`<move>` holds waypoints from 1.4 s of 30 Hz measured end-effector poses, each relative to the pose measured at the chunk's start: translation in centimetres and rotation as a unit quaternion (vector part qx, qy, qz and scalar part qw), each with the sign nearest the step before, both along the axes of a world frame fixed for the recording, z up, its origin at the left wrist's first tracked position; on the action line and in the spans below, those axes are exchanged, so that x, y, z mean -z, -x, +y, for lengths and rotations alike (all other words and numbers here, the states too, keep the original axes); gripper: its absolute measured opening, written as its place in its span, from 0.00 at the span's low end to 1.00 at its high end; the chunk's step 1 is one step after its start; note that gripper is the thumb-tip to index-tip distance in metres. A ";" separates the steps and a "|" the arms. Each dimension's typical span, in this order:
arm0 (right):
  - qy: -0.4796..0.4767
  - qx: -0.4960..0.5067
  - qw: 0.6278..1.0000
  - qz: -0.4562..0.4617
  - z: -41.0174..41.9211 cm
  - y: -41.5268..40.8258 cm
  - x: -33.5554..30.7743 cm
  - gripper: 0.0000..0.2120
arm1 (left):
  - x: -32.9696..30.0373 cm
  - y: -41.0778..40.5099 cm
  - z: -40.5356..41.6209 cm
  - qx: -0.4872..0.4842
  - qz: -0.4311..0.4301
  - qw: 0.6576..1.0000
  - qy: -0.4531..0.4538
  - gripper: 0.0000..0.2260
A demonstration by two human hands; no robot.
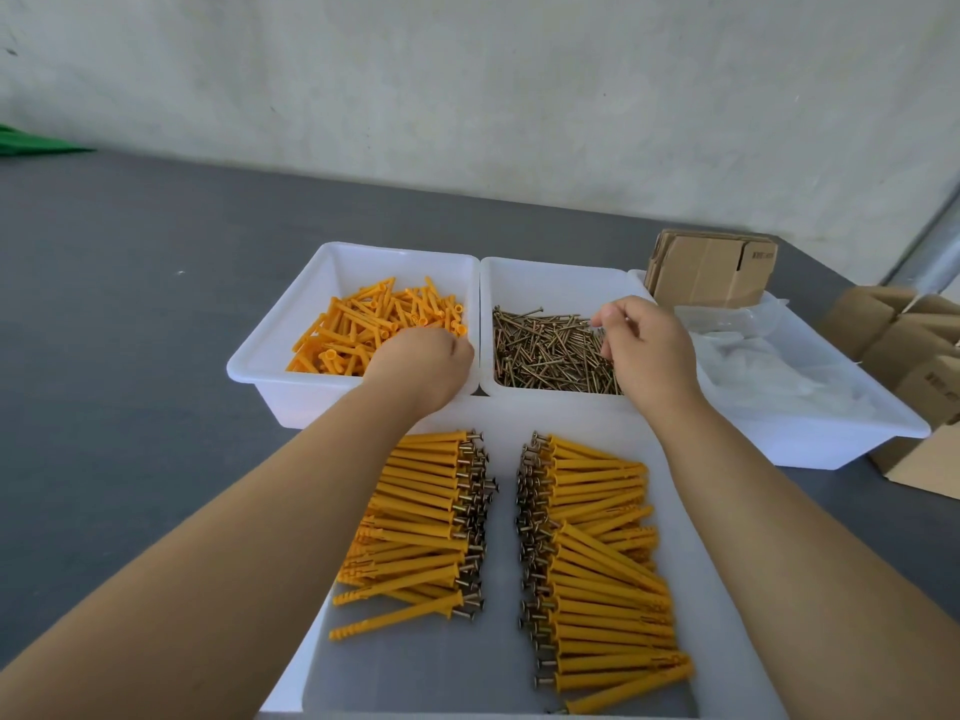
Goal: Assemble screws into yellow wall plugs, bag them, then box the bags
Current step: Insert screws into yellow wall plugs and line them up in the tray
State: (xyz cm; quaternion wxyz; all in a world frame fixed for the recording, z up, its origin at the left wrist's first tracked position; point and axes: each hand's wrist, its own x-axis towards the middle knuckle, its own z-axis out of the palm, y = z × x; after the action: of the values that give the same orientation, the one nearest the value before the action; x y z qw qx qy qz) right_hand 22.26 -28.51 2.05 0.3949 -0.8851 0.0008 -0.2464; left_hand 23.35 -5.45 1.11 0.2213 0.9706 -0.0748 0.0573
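— Nearest us, what's that?
— Two rows of yellow plastic wall plugs with screws already in (592, 574), lying in a shallow white tray (498, 641), screw heads facing the middle gap.
— And beyond it?
— A white plastic bin of loose yellow plugs (374, 324), beside it a white bin of brass-coloured screws (550, 350), then a white bin of clear plastic bags (769, 366).
— The surface?
— A dark grey tabletop (130, 304) against a pale rough wall (467, 70); brown cardboard boxes (711, 272) at the right.
— The hands?
— The left hand (421, 366) dips among the plugs, fingers curled under; what they grip, I cannot tell. The right hand (644, 345) pinches a screw above the pile.
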 end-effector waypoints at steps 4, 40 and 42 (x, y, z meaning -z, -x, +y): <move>0.040 -0.017 0.999 0.025 0.1 0.1 0.1 0.13 | 0.0 0.6 0.3 -0.005 -0.117 0.989 0.094 0.08; -0.226 -0.355 0.903 0.082 5.9 3.5 -3.7 0.32 | -1.3 4.6 -3.7 0.161 -0.170 0.932 0.275 0.02; -0.204 -0.357 0.909 0.069 6.2 3.3 -3.5 0.28 | -1.4 4.6 -3.7 0.157 -0.164 0.929 0.293 0.04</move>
State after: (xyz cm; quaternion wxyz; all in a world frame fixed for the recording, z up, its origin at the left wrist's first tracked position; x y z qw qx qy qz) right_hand 18.97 -22.32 5.52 0.6274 -0.7413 -0.2375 -0.0214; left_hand 18.74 -9.12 2.47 0.4863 0.8157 -0.2414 0.1999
